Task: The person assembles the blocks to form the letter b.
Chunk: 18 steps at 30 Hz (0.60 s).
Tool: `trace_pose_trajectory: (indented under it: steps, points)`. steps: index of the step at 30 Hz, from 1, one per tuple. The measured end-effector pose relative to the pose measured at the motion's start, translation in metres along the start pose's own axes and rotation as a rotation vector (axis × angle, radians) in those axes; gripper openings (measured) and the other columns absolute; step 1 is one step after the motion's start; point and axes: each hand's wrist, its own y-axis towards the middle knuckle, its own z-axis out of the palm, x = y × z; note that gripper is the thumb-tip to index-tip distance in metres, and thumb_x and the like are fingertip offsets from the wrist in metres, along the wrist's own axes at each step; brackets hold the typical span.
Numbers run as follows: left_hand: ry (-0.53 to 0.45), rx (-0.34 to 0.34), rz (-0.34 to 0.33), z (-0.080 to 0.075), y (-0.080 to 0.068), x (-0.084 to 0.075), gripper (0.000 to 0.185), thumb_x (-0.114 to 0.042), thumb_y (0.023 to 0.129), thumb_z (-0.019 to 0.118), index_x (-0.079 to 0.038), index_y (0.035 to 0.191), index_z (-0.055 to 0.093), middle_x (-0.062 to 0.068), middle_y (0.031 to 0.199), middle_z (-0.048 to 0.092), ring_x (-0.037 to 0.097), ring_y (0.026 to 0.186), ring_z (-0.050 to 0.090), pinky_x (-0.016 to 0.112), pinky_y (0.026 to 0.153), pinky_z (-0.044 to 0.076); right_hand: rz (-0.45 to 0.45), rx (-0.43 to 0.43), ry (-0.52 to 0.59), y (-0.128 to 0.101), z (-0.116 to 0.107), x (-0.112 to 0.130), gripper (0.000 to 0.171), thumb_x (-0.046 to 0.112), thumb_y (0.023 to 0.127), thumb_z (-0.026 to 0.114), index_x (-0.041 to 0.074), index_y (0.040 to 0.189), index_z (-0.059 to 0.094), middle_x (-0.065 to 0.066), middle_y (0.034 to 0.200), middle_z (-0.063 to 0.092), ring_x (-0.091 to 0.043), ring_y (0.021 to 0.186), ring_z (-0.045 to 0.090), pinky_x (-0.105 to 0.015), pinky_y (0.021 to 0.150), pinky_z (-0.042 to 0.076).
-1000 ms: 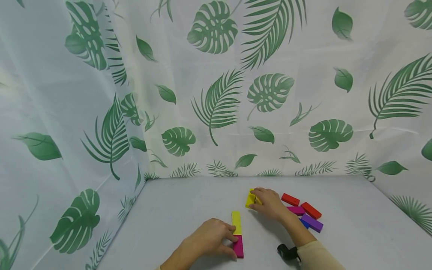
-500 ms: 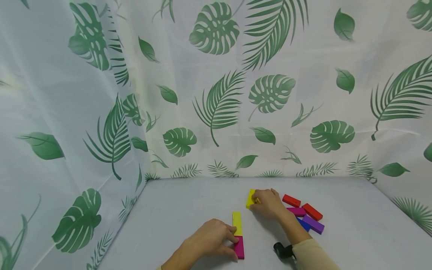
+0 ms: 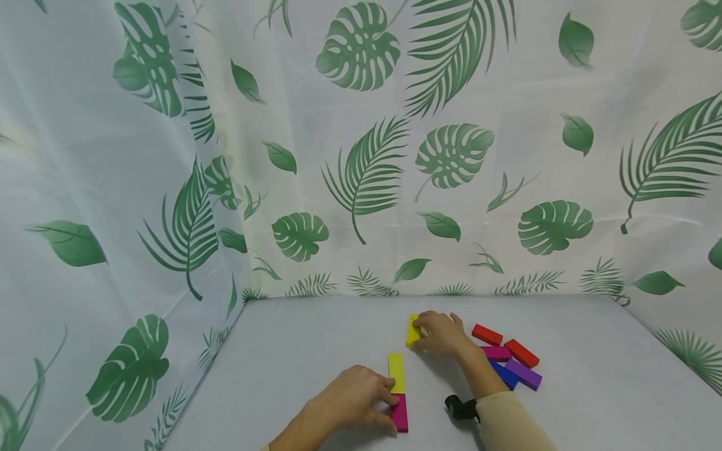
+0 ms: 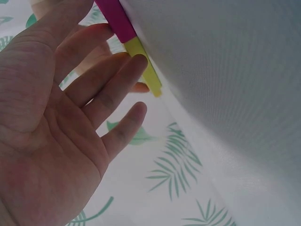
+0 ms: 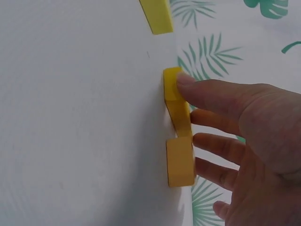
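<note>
Two hands: both down on the table (image 3: pixel 316 338), well apart.
Right hand (image 3: pixel 442 334): fingers lie along the top and near edge of a yellow block (image 3: pixel 413 331), thumb on its end; the block lies flat on the table at the fingertips, left of the palm. Whether a second yellow piece lies under the hand, the head view does not show.
Left hand (image 3: pixel 346 401): fingers straight and relaxed, tips touching the left edge of a yellow bar (image 3: pixel 396 372) and a magenta bar (image 3: pixel 399 413), which lie end to end, yellow farther out.
Right wrist view: shows two yellow pieces in line under the fingers (image 5: pixel 221 101), one thin and one squarer, plus the end of the yellow bar at the top edge.
Left wrist view: shows the open palm, the fingers spread, the tips against the yellow bar beside the magenta bar.
Spare blocks: two red blocks (image 3: pixel 504 343), a magenta block (image 3: pixel 496 352), a blue block (image 3: pixel 506 374) and a purple block (image 3: pixel 523 374) lie clustered right of the right wrist.
Surface: pale grey table.
Room: a white curtain (image 3: pixel 361 144) with green leaf print hangs behind and at both sides.
</note>
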Motion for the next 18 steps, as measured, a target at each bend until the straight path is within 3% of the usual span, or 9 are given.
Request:
trace_pose_trajectory:
  steps: [4,12,18]
  points:
    - [0.012,-0.008,0.008,-0.001,-0.001,0.0,0.046,-0.059,0.079,0.084,-0.031,0.116,0.081,-0.007,0.126,0.075,0.002,0.114,0.07,0.022,0.097,0.054,-0.002,-0.011,-0.003,0.003,0.004,-0.001,0.045,0.036,0.087,0.084,0.013,0.124,0.077,-0.012,0.139,0.066,-0.036,0.132,0.057,-0.078,0.116,0.019]
    - [0.005,0.021,-0.021,-0.003,0.0,-0.001,0.045,-0.059,0.079,0.085,-0.033,0.116,0.081,-0.009,0.125,0.075,0.002,0.113,0.07,0.023,0.097,0.054,0.023,-0.012,0.121,0.0,0.006,-0.008,0.045,0.035,0.09,0.081,0.013,0.129,0.075,-0.013,0.147,0.062,-0.04,0.141,0.051,-0.076,0.119,0.006]
    - [0.002,0.025,-0.018,-0.002,0.0,-0.003,0.046,-0.06,0.08,0.084,-0.033,0.117,0.081,-0.01,0.126,0.075,0.002,0.113,0.07,0.023,0.096,0.054,0.007,0.0,0.115,-0.003,0.007,-0.011,0.045,0.033,0.092,0.079,0.013,0.132,0.073,-0.014,0.148,0.061,-0.04,0.143,0.049,-0.077,0.119,0.004]
